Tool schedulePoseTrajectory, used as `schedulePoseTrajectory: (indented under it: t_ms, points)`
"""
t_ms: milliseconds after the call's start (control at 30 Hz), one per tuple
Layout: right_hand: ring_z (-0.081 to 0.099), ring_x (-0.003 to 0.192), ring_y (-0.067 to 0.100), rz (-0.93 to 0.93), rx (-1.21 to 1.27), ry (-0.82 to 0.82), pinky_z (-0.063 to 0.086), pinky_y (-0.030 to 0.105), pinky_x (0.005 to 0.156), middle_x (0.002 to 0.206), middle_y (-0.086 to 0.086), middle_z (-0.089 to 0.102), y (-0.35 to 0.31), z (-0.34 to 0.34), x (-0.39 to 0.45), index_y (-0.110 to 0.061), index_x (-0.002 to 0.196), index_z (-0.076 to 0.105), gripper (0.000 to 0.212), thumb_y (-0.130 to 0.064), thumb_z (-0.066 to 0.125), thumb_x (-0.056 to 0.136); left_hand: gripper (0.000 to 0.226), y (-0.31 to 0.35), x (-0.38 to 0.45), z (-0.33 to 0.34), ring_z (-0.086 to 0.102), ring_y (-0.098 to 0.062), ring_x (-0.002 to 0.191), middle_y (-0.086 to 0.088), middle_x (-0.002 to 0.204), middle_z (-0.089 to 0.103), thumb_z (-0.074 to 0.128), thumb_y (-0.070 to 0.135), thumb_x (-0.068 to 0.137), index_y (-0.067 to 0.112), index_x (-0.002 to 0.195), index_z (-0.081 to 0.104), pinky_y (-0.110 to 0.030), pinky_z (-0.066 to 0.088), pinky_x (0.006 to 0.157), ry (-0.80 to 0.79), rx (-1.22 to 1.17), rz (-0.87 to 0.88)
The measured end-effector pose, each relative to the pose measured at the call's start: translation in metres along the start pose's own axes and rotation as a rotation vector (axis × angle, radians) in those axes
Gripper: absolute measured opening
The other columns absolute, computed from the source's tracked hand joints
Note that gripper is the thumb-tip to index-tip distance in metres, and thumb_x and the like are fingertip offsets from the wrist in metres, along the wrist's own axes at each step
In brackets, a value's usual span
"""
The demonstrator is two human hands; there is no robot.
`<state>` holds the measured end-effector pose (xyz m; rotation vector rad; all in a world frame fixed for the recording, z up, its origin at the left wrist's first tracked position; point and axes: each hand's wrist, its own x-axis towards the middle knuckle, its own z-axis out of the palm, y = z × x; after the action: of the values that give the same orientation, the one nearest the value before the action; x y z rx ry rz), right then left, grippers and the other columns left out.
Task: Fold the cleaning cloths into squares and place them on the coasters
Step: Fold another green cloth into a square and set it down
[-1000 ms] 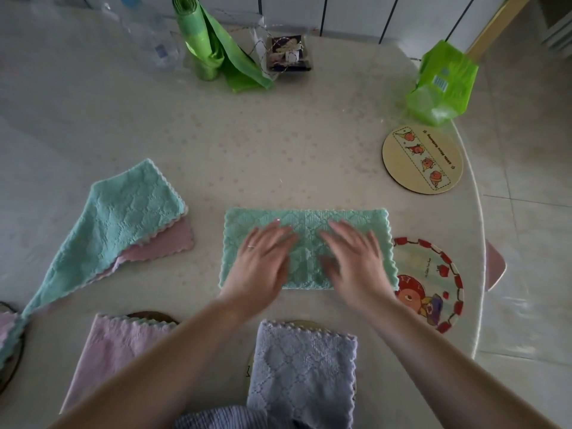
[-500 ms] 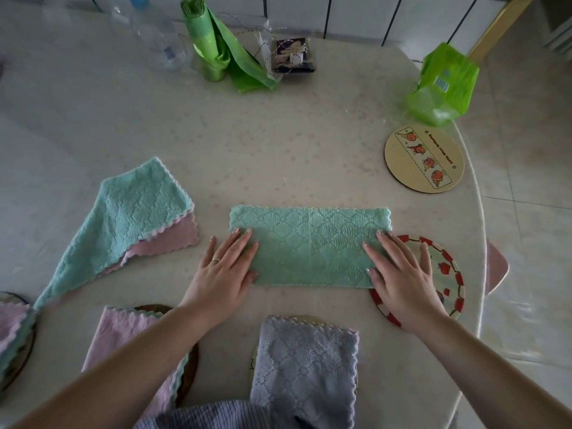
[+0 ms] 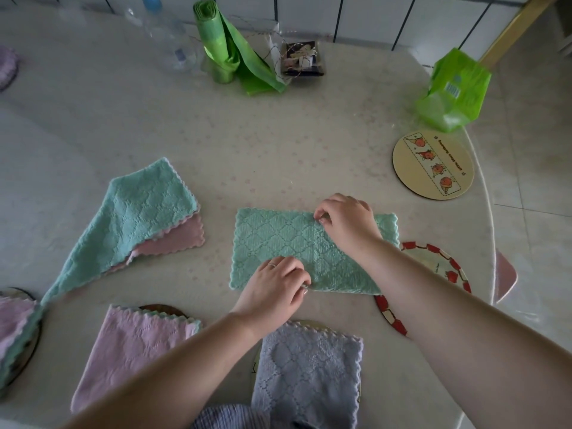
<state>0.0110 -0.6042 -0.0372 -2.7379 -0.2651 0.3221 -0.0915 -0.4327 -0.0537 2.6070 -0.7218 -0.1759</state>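
With both hands' fingers pinching the green cloth (image 3: 278, 243) at its midline, left hand (image 3: 275, 287) near edge, right hand (image 3: 346, 222) far, the person should fold one half squarely over, matching edges.

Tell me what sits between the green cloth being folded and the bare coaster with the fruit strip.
Nothing visible: only bare tabletop lies between the green cloth and that coaster. Both hands already pinch the cloth at its middle.

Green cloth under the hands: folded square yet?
Not yet: the green quilted cloth lies as a flat long rectangle, both hands pinching its middle.
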Motion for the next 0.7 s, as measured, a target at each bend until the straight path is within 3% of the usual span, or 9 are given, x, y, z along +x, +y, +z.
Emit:
schedulePoseTrajectory:
  t_ms: [167,300,500,633,700]
  points:
    - [0.052,0.103,0.017,-0.083,-0.139,-0.047,0.033,0.036,0.095,0.105,-0.005,0.06,-0.003,-0.003,0.003,-0.023,0.099,0.061,0.014,-0.018,0.053,0.089,0.004,-0.002,0.006,-0.004,0.057,-0.013,0.085,0.005,0.09,0.058,0.066,0.019,0.081,0.02,0.085,0.064,-0.031,0.051,0.08,-0.022,0.017,0.043]
    - [0.054,0.097,0.014,0.002,-0.102,-0.035,0.038,0.036,0.095,0.102,-0.006,0.06,0.008,-0.011,-0.002,-0.023,0.099,0.061,0.014,-0.019,0.052,0.088,0.006,-0.016,0.008,-0.019,0.056,-0.011,0.091,0.008,0.094,0.058,0.061,0.025,0.083,0.023,0.089,0.063,-0.032,0.047,0.088,-0.043,0.082,0.04]
    - [0.061,0.081,0.013,0.178,0.079,-0.093,0.051,0.039,0.083,0.091,-0.01,0.065,0.018,-0.013,-0.024,-0.025,0.095,0.06,0.01,-0.025,0.057,0.085,0.017,-0.068,0.043,-0.049,0.05,-0.015,0.102,0.004,0.104,0.054,0.048,0.026,0.091,0.024,0.1,0.062,-0.035,0.038,0.095,0.031,0.186,-0.249]
    - [0.06,0.087,0.01,0.157,0.105,-0.079,0.05,0.036,0.084,0.094,-0.011,0.065,0.02,-0.009,-0.034,-0.028,0.096,0.063,0.012,-0.025,0.06,0.085,0.015,-0.073,0.054,-0.056,0.05,-0.018,0.102,0.003,0.102,0.053,0.055,0.024,0.087,0.024,0.099,0.065,-0.04,0.039,0.095,0.017,0.198,-0.228]
    - [0.056,0.093,0.009,0.051,0.036,-0.02,0.045,0.035,0.092,0.098,-0.012,0.062,0.028,-0.01,-0.04,-0.028,0.096,0.064,0.013,-0.024,0.063,0.084,0.015,-0.07,0.044,-0.057,0.052,-0.018,0.1,0.005,0.099,0.055,0.058,0.024,0.086,0.024,0.098,0.066,-0.039,0.038,0.095,0.018,0.202,-0.168]
